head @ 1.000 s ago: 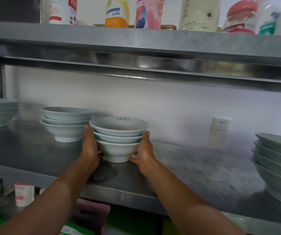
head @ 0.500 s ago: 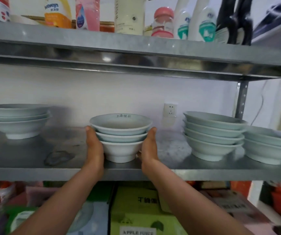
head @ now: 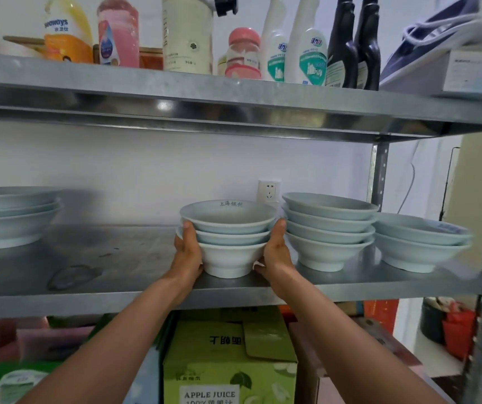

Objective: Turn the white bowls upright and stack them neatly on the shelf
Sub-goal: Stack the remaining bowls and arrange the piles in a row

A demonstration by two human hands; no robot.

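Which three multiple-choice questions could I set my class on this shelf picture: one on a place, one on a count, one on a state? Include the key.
1. Where is the held stack?
A) in a sink
B) on the floor
C) on the middle shelf, just left of a taller stack

2. How many bowls are in the held stack?
A) three
B) two
C) five

3. How do its bowls sit?
A) upside down
B) upright and nested
C) on their sides

Key:
1 C, it stands beside the four-bowl stack on the metal shelf.
2 A, three rims show one above another.
3 B, the openings face up between the left hand and the right hand.
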